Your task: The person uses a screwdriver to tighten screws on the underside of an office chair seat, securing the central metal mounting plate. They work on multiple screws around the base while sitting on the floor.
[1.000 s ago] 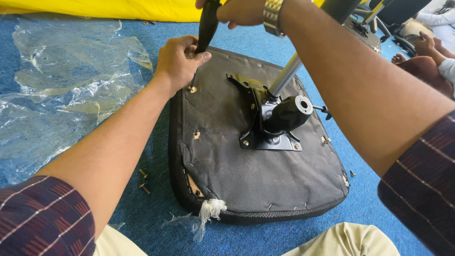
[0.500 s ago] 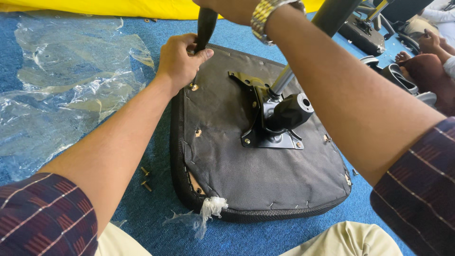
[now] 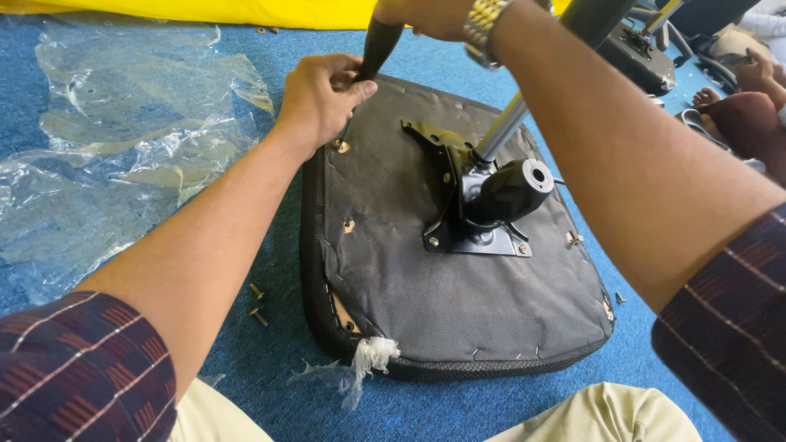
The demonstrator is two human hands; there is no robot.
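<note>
Black armrest bar (image 3: 378,45) is standing near upright at the far left corner of the upturned seat cushion (image 3: 426,303), lower end meeting the seat's underside. Seat is lying flat, grey fabric bottom up, w/ black metal tilt plate (image 3: 479,214) sitting at its centre, chrome lever (image 3: 501,129) angling up from it.

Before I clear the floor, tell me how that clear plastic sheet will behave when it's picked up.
The clear plastic sheet lies crumpled and wrinkled on the blue carpet, so it is probably floppy and will sag. It looks thin, so likely very light. Its glossy surface suggests it may slip in the hands.
</note>
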